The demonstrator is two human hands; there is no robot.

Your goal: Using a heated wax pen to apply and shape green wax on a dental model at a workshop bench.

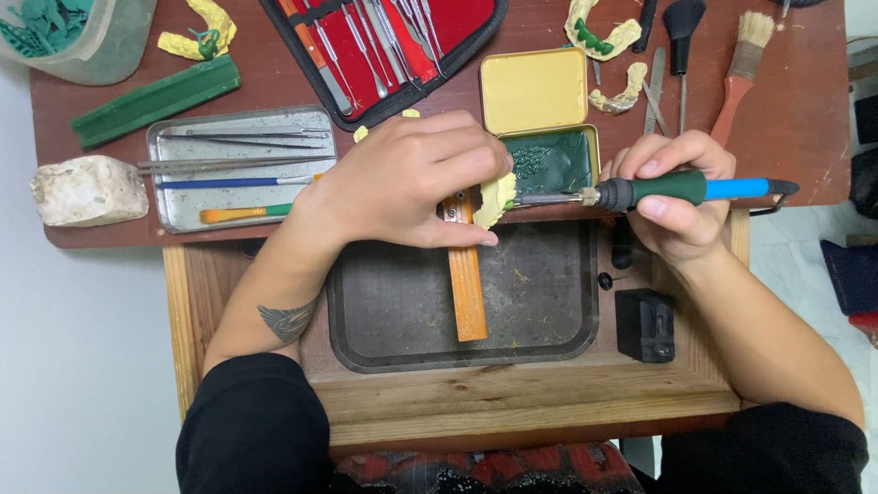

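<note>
The left hand [407, 183] is curled over a pale yellow dental cast [495, 199], fingers closed on it, pressing it against the top of an orange wooden peg [466, 284] that runs back toward the person over a dark tray [549, 302]. The cast is arch-shaped and chalky, only its right edge showing past the fingertips. Just right of it, the right hand [677, 197] is wrapped tight round an electric wax tool [677, 189] (green grip, blue tail), its metal tip touching the cast.

Just beyond both hands on the worktop [805, 119], an open yellow tin [540, 119] holds dark green wax [549, 163]. Left of the left hand lies a metal tray [183, 212] of slim instruments. Farther off, a red-lined case [384, 50] of tools, more yellow casts [608, 55] and brushes [741, 64].
</note>
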